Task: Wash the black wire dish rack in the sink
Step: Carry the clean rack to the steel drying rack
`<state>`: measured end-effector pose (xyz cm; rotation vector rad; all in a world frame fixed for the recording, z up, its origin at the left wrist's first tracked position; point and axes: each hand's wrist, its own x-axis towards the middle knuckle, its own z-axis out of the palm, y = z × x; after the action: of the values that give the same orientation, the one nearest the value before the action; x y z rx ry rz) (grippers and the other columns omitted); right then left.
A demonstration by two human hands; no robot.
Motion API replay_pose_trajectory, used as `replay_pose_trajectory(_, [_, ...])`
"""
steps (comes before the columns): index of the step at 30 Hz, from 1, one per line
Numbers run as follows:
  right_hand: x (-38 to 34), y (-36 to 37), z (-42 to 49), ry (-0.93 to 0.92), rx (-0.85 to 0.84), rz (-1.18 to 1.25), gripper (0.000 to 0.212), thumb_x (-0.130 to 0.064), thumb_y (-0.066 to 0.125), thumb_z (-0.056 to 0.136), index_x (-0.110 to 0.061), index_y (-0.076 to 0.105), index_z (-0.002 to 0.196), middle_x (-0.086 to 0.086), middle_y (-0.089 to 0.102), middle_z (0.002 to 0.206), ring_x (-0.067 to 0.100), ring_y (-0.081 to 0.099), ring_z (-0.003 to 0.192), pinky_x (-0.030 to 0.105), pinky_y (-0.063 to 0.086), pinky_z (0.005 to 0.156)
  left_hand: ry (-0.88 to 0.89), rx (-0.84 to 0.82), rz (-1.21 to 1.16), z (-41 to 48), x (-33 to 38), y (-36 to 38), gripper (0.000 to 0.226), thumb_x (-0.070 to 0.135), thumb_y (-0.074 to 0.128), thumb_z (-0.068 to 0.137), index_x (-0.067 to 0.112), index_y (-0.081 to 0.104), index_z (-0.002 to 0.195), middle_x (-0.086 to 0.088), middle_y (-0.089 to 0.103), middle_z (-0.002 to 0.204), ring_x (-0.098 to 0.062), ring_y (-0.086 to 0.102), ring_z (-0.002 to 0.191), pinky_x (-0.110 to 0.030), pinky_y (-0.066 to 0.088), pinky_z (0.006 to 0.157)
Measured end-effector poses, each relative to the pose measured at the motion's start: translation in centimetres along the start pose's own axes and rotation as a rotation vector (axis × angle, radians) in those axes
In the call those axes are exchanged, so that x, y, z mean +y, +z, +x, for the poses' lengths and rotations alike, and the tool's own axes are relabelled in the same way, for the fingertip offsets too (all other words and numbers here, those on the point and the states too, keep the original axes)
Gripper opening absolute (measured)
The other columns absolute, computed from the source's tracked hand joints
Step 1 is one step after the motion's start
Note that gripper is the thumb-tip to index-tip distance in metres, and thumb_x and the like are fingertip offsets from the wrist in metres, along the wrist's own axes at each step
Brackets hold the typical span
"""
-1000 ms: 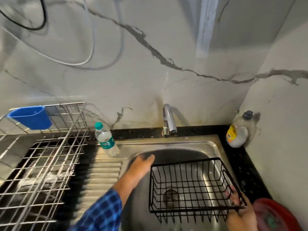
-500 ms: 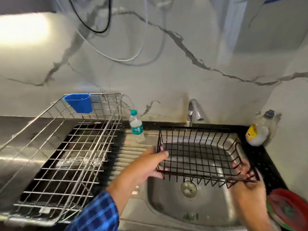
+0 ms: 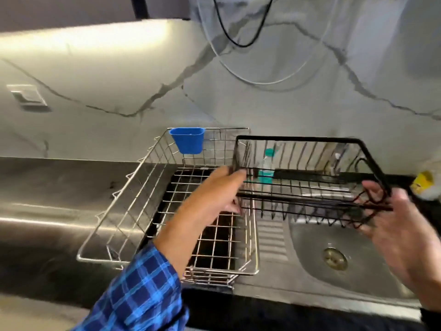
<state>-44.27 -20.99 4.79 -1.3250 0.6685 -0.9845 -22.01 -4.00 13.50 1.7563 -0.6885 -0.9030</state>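
While held above the sink (image 3: pixel 317 266), black wire dish rack (image 3: pixel 303 177) was gripped endwise by left hand (image 3: pixel 214 199) and right hand (image 3: pixel 405 225).

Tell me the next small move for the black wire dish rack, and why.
Probably lower it leftward into the silver wire drainer: left hand and right hand grip the ends of the black wire dish rack, holding it airborne over the ribbed steel drainboard, its left end at the drainer's rim.
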Motion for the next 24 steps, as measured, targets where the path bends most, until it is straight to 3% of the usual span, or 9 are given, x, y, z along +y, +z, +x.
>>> replay_pose_trajectory(2, [-2.9, 2.6, -2.9, 0.055, -0.058, -0.022, 0.066, -0.079, 0.059, 0.076, -0.034, 0.067, 0.123, 0.007, 0.065, 0.128, 0.029, 0.063, 0.118, 0.062, 0.044, 0.104, 0.009, 0.079, 0.039, -0.9, -0.5, -3.4, 0.042, 0.034, 0.045, 0.106, 0.019, 0.045, 0.145, -0.002, 0.054, 0.128, -0.024, 0.072, 0.091, -0.038, 0.062, 0.085])
replay_pose_trajectory(5, [-2.3, 8.3, -2.1, 0.026, -0.062, -0.206, 0.024, -0.046, 0.054, 0.099, -0.031, 0.067, 0.112, 0.004, 0.066, 0.120, 0.016, 0.064, 0.105, 0.039, 0.051, 0.083, 0.063, 0.251, 0.230, -1.7, -1.9, -8.6, 0.033, 0.033, 0.043, 0.107, 0.018, 0.054, 0.135, 0.002, 0.052, 0.122, -0.024, 0.070, 0.093, -0.046, 0.059, 0.092])
replay_pose_trajectory(7, [-2.1, 12.0, -1.8, 0.059, -0.076, -0.397, 0.014, -0.027, 0.049, 0.103, -0.028, 0.063, 0.102, 0.004, 0.067, 0.105, 0.019, 0.063, 0.089, 0.038, 0.050, 0.067, 0.080, 0.390, 0.472, -1.5, -3.1, -12.0, 0.029, 0.032, 0.040, 0.108, 0.017, 0.059, 0.125, -0.002, 0.062, 0.115, -0.026, 0.068, 0.094, -0.046, 0.057, 0.091])
replay_pose_trajectory(10, [-0.6, 17.3, -2.7, 0.025, -0.152, -0.671, 0.013, -0.018, 0.048, 0.102, -0.010, 0.059, 0.102, 0.004, 0.063, 0.092, 0.019, 0.056, 0.077, 0.034, 0.048, 0.060, -0.028, 0.490, 0.847, 0.2, -5.8, -16.8, 0.033, 0.029, 0.040, 0.106, 0.009, 0.061, 0.122, -0.018, 0.068, 0.114, -0.033, 0.062, 0.094, -0.037, 0.048, 0.083])
replay_pose_trajectory(13, [0.8, 21.2, -2.9, 0.091, -0.217, -1.001, 0.011, -0.001, 0.050, 0.096, -0.005, 0.060, 0.099, 0.008, 0.061, 0.093, 0.025, 0.059, 0.089, 0.025, 0.034, 0.061, -0.150, 0.490, 0.916, 2.2, -9.4, -19.4, 0.033, 0.023, 0.045, 0.102, 0.000, 0.060, 0.120, -0.021, 0.068, 0.115, -0.041, 0.066, 0.105, -0.041, 0.052, 0.087])
replay_pose_trajectory(15, [2.3, 22.4, -1.6, 0.145, -0.205, -1.050, 0.012, 0.002, 0.050, 0.093, -0.006, 0.057, 0.088, 0.010, 0.061, 0.088, 0.031, 0.064, 0.090, 0.026, 0.038, 0.063, -0.178, 0.466, 0.935, 3.3, -11.1, -19.8, 0.028, 0.016, 0.046, 0.101, -0.001, 0.060, 0.118, -0.018, 0.068, 0.118, -0.039, 0.066, 0.110, -0.040, 0.052, 0.090])
replay_pose_trajectory(17, [3.3, 23.6, -0.7, 0.214, -0.200, -1.079, 0.007, -0.003, 0.054, 0.090, -0.005, 0.061, 0.091, 0.013, 0.065, 0.090, 0.032, 0.067, 0.089, 0.032, 0.049, 0.067, -0.168, 0.425, 0.930, 3.9, -12.3, -19.3, 0.025, 0.006, 0.044, 0.098, -0.001, 0.058, 0.119, -0.017, 0.067, 0.121, -0.038, 0.065, 0.114, -0.041, 0.051, 0.093])
replay_pose_trajectory(20, [4.3, 25.8, -0.1, 0.235, -0.156, -1.071, 0.011, -0.002, 0.051, 0.091, -0.005, 0.061, 0.088, 0.008, 0.062, 0.085, 0.023, 0.062, 0.078, 0.037, 0.056, 0.072, -0.169, 0.406, 0.854, 4.8, -13.3, -18.2, 0.034, -0.002, 0.042, 0.095, -0.003, 0.052, 0.127, -0.020, 0.064, 0.126, -0.039, 0.062, 0.117, -0.041, 0.051, 0.094])
replay_pose_trajectory(24, [5.4, 26.7, -0.1, 0.240, -0.174, -1.131, 0.018, 0.003, 0.050, 0.090, -0.005, 0.063, 0.099, 0.007, 0.064, 0.102, 0.022, 0.064, 0.089, 0.034, 0.058, 0.085, -0.173, 0.369, 0.789, 5.6, -13.3, -17.5, 0.036, -0.007, 0.040, 0.098, -0.006, 0.043, 0.134, -0.021, 0.061, 0.127, -0.034, 0.060, 0.108, -0.033, 0.045, 0.080])
